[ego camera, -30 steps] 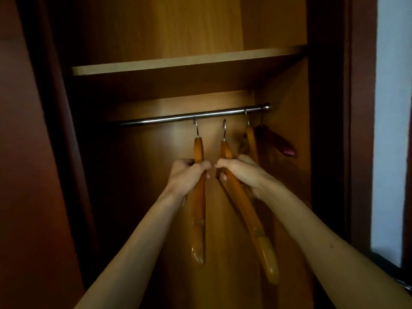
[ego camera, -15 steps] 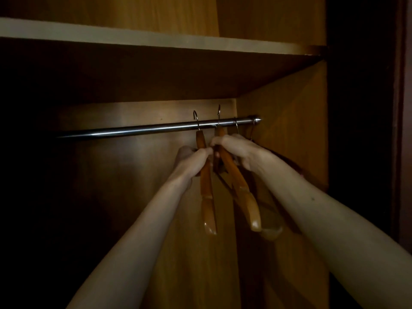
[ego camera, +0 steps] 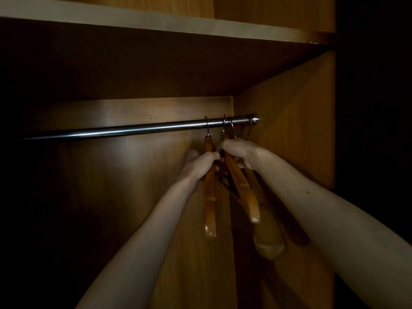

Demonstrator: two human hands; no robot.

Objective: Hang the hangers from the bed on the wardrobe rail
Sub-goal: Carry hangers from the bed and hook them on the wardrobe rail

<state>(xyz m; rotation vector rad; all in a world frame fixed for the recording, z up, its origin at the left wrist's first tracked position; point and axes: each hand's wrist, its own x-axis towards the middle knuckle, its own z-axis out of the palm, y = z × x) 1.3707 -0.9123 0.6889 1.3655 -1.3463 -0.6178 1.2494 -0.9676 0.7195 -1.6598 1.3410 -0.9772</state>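
**Two hangers go onto the rail**

Since a second ago the view has closed in and both hooks now sit over the wardrobe rail (ego camera: 138, 130), so this pair looks hung. The left hand (ego camera: 198, 165) grasps the left wooden hanger (ego camera: 210, 197); the right hand (ego camera: 239, 152) grasps the right wooden hanger (ego camera: 242, 186). Further hangers crowd the rail's right end by the side wall (ego camera: 289, 130), at centre right of the frame. Leftward the rail runs bare, under the shelf (ego camera: 156, 21).

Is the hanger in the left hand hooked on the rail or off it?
On. The left hanger has its metal hook looped over the rail, while the left hand grips its neck.
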